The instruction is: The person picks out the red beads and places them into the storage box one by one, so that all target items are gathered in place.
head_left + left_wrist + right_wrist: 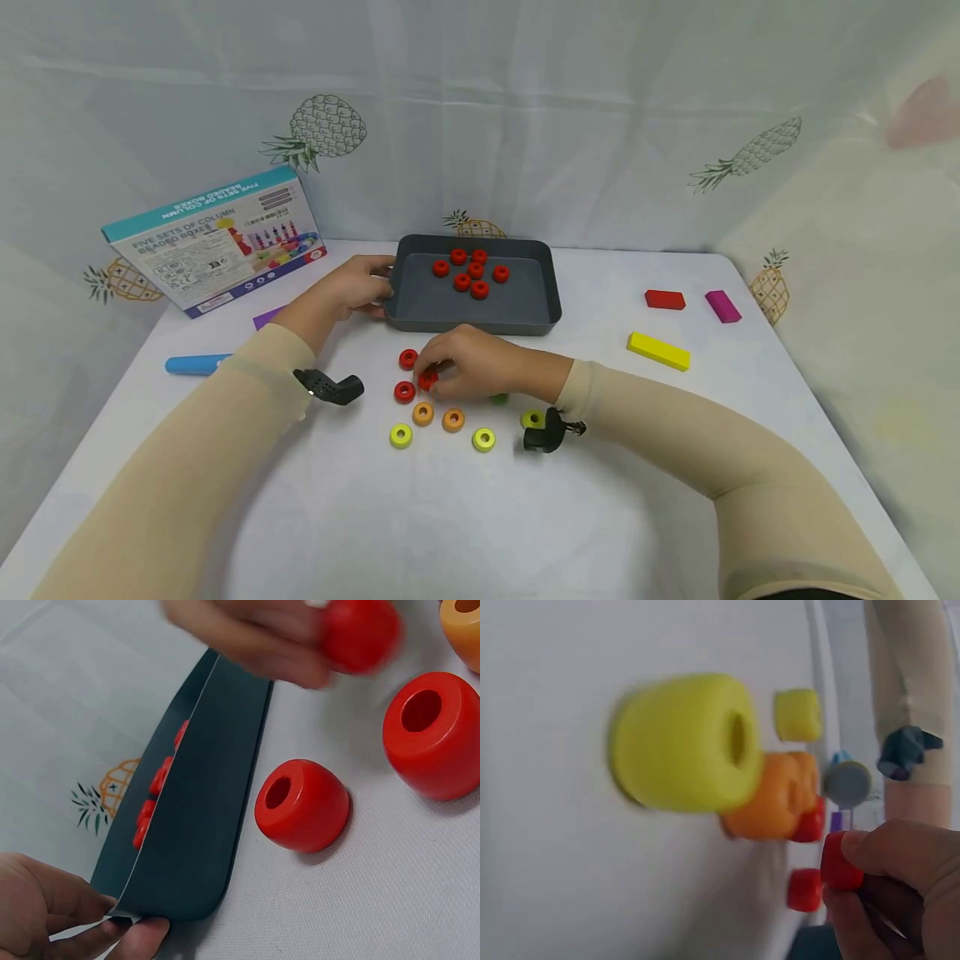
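Note:
At the left end of the dark grey tray (420, 300), my left hand (351, 289) grips the wall, thumb and fingers on either side of the rim in the left wrist view. Several red beads (475, 271) lie inside the tray. My right hand (474, 364) pinches a red bead (841, 862) between thumb and fingers, just above the table in front of the tray. Beside that hand two more red beads (302, 806) stand on the table. Orange beads (453, 419) and yellow beads (483, 439) sit nearer to me; a green bead (499, 399) is partly hidden under the right wrist.
A printed cardboard box (225, 242) leans at the back left. Near it are a blue piece (193, 365) and a partly covered purple piece (267, 317). Red (664, 299), magenta (723, 306) and yellow blocks (658, 351) lie on the right. A pineapple-print cloth hangs behind.

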The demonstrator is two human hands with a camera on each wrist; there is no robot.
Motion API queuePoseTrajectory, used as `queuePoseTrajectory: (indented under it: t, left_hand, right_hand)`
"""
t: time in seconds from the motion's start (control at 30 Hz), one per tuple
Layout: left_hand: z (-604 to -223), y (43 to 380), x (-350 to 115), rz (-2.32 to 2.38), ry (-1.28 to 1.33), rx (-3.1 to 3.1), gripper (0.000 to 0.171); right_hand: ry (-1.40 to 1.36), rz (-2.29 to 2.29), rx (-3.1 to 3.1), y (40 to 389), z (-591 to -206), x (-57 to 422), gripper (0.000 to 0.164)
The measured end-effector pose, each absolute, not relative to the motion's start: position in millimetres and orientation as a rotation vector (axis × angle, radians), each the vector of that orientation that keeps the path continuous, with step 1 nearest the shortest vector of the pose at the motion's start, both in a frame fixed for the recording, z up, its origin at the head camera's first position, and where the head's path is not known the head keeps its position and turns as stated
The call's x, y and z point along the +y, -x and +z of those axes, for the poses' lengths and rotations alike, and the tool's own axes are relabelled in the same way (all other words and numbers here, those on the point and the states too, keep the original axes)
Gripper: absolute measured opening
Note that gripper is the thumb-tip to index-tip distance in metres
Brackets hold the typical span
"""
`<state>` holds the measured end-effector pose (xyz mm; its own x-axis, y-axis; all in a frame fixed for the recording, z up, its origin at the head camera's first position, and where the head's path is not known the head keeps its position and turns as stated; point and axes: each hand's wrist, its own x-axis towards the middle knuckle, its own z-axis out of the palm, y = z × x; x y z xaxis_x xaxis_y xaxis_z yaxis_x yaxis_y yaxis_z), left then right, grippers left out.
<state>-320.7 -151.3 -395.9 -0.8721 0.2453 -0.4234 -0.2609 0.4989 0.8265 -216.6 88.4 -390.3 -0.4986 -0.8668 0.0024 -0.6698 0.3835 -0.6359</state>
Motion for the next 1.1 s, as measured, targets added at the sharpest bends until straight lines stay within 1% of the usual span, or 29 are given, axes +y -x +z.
queuePoseTrajectory:
  t: [0.27,0.5,0.67,0.87,1.1]
  left_hand:
    - [-393.3,318.8,-152.1,1.352,0.000,2.262,0.071]
    - [-394.1,318.1,-150.9,1.356,0.010,2.262,0.071]
    - [-392.9,316.1,-150.2,1.361,0.020,2.267,0.071]
    - [-393.6,316.6,-150.5,1.370,0.031,2.264,0.071]
    - [-392.9,317.5,-150.4,1.359,0.036,2.264,0.072]
  right_hand:
    - [1.316,-0.938,2.395,240.6,-362.6,94.5,0.025]
    - [1.191,-0.997,2.482,268.0,-347.3,100.0,0.024]
    - [1.104,-1.002,2.525,289.8,-345.6,99.5,0.026]
    - [1.010,-0.926,2.598,316.5,-352.5,98.6,0.027]
    - [0.970,-0.835,2.630,336.4,-359.8,97.1,0.031]
